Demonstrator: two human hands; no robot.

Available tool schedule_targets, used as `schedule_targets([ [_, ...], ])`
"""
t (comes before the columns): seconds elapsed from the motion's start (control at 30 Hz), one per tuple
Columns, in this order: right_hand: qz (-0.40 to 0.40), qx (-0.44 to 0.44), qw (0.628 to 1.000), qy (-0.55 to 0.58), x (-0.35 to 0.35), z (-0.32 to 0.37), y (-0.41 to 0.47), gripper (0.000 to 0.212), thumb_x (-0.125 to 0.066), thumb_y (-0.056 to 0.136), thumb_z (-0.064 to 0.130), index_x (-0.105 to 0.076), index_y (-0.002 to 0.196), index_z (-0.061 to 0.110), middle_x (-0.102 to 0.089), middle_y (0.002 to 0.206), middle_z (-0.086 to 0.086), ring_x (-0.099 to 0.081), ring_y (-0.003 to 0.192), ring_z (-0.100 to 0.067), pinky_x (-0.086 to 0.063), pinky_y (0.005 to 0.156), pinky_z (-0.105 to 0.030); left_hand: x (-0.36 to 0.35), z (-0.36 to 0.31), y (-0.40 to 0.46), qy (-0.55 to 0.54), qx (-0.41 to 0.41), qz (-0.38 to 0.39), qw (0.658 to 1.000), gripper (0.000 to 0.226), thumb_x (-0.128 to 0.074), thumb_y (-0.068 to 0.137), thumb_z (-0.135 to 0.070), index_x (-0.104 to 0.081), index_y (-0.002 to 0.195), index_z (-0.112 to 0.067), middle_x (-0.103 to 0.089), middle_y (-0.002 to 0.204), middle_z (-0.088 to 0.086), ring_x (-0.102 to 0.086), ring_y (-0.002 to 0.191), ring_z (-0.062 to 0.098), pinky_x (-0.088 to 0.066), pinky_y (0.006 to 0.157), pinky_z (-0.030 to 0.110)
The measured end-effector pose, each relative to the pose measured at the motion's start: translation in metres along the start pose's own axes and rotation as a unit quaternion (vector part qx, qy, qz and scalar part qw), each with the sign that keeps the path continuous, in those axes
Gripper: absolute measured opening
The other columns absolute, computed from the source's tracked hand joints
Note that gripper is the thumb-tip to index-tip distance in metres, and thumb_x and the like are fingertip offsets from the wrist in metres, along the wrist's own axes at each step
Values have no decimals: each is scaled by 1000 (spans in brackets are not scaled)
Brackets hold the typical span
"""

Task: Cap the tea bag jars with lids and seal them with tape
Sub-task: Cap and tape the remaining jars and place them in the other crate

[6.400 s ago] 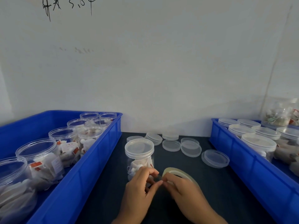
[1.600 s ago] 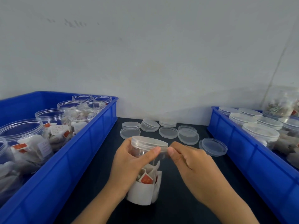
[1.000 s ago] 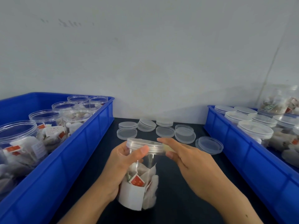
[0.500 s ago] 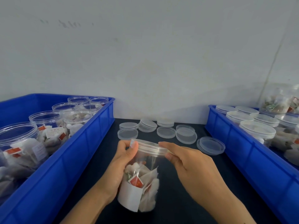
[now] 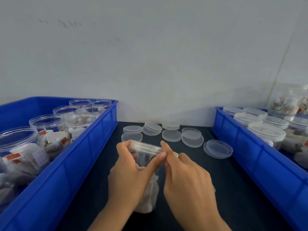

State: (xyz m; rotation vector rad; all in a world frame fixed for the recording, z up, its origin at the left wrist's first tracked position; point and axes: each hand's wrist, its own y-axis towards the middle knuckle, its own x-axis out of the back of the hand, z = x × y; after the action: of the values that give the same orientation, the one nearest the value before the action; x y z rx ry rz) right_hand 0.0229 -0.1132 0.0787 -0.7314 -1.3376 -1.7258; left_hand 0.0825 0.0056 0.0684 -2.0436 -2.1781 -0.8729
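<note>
Capped jar (image 5: 146,164) sits between both hands, tilted, lid (image 5: 145,146) end pointing away from the camera, over the dark table (image 5: 233,189). Tea bags show through its clear wall near the base.

Writing: tags on the tea bags in the left blue bin (image 5: 75,164) carry red patches and small print, too blurred to read. Faint marks on the wall (image 5: 150,55) above that bin, illegible.

Left hand (image 5: 128,174): fingers wrapped around the jar's far side up at the lid rim, thumb stretched across the front just under the lid. Firm hold on the jar.

Right hand (image 5: 186,180): fingers curled, tips pinched against the lid rim beside the left thumb tip. A pale strip of tape (image 5: 175,154) shows at the fingertips; can't tell how much of it is stuck down.

Relative to the jar: loose lids (image 5: 171,135) lie behind it on the table, some stacked. Open jars (image 5: 46,121) of tea bags fill the left bin; capped jars (image 5: 265,133) stand in the right blue bin (image 5: 266,172).
</note>
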Motion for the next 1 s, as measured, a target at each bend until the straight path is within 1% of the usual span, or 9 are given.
schedule_targets([
  [0.1, 15, 0, 1000, -12, 1, 0, 1, 62, -30, 101, 36, 8, 150, 44, -50, 111, 9, -46, 82, -6, -33, 66, -20, 1, 5, 9, -31, 43, 30, 998, 101, -52, 34, -94, -44, 116, -35, -61, 100, -18, -57, 91, -2, -45, 72, 24],
  [0.2, 25, 12, 1000, 7, 7, -2, 4, 57, -29, 102, 38, 1, 150, 47, -48, 102, 12, -45, 78, -5, -37, 67, -20, 2, 7, 14, -48, 59, 54, 996, 93, -57, 37, -89, -52, 113, -35, -63, 97, -18, -59, 90, -1, -45, 70, 22],
  [0.27, 41, -4, 996, 84, 12, -8, 6, 49, -28, 101, 44, -12, 147, 52, -55, 92, 16, -53, 78, -4, -45, 73, -22, 3, 8, 14, -79, 65, 60, 993, 87, -60, 40, -88, -54, 109, -36, -64, 96, -18, -60, 89, -1, -46, 70, 22],
  [0.4, 160, -95, 948, 259, 21, -17, 9, 55, -36, 92, 61, -24, 144, 50, -64, 64, 4, -60, 62, -2, -51, 75, -28, 4, 9, 14, -118, 63, 66, 989, 88, -65, 35, -88, -56, 106, -37, -67, 99, -16, -65, 95, 4, -54, 84, 35],
  [0.5, 141, -77, 964, 211, 26, -27, 12, 54, -33, 84, 71, -41, 131, 46, -59, 74, 12, -57, 70, -3, -49, 73, -26, 5, 8, 17, -140, 72, 69, 985, 88, -69, 33, -83, -59, 105, -34, -69, 97, -13, -67, 93, 7, -55, 86, 39],
  [0.6, 111, -41, 981, 155, 34, -35, 14, 41, -29, 87, 68, -50, 113, 45, -57, 69, 12, -54, 65, 2, -40, 58, -20, 6, 6, 22, -141, 87, 86, 982, 86, -74, 36, -82, -60, 104, -31, -70, 93, -11, -67, 89, 7, -54, 81, 35],
  [0.73, 106, 9, 992, 74, 37, -45, 16, 52, -16, 84, 68, -45, 120, 43, -50, 62, 8, -48, 55, -4, -35, 54, -20, 4, 0, 32, -176, 105, 132, 970, 77, -78, 38, -63, -63, 104, -25, -72, 86, -13, -69, 77, 2, -50, 70, 26],
  [0.83, 84, 1, 996, 39, 35, -54, 20, 40, -21, 95, 59, -36, 129, 44, -50, 65, 8, -51, 59, -5, -44, 59, -21, 2, -2, 36, -203, 104, 177, 957, 74, -80, 42, -55, -64, 105, -20, -74, 88, -8, -71, 79, 8, -52, 70, 27],
  [1.0, 77, 14, 996, 50, 31, -56, 21, 49, -14, 91, 63, -25, 138, 52, -45, 59, 14, -51, 60, -1, -47, 64, -20, -2, 1, 35, -295, 118, 234, 919, 64, -80, 49, -40, -67, 102, -6, -74, 82, 8, -72, 69, 18, -54, 57, 24],
])
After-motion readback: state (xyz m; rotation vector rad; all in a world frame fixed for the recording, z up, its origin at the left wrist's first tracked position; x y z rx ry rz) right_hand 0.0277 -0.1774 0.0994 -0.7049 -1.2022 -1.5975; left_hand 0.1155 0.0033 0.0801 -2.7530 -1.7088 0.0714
